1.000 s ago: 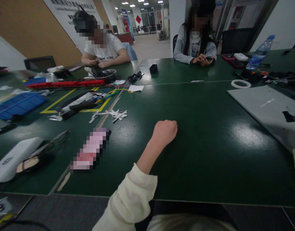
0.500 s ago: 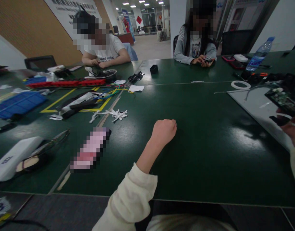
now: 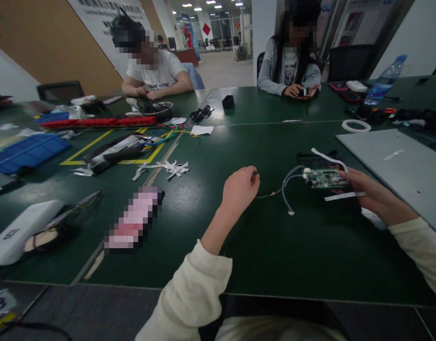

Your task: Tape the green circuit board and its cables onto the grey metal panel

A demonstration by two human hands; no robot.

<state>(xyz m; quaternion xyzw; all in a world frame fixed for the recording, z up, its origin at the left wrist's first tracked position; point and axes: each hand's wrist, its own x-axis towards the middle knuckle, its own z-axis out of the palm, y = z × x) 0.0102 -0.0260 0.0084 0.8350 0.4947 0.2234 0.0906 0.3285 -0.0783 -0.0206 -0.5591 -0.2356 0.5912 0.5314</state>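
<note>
In my right hand (image 3: pixel 376 192) is a green circuit board (image 3: pixel 324 178), held by its right end over the table. Behind the board shows a dark frame-like part, and white strips (image 3: pixel 345 195) stick out above and below it. Grey cables (image 3: pixel 287 182) trail from the board's left end; one ends in a small white plug (image 3: pixel 291 213). My left hand (image 3: pixel 239 192) is closed with its fingers curled, its back towards me. A thin cable reaches its right edge, but whether the fingers pinch it is hidden.
A grey panel (image 3: pixel 398 151) lies at the right, with a tape roll (image 3: pixel 356 126) and a water bottle (image 3: pixel 386 80) beyond. On the left are a phone (image 3: pixel 136 218), cut white strips (image 3: pixel 175 169) and a blue tray (image 3: pixel 26 154). Two people sit across the table (image 3: pixel 274 255).
My right hand has carried the circuit board leftwards from over the grey panel to the middle right of the table. My left hand has risen slightly and its fingers have loosened a little.
</note>
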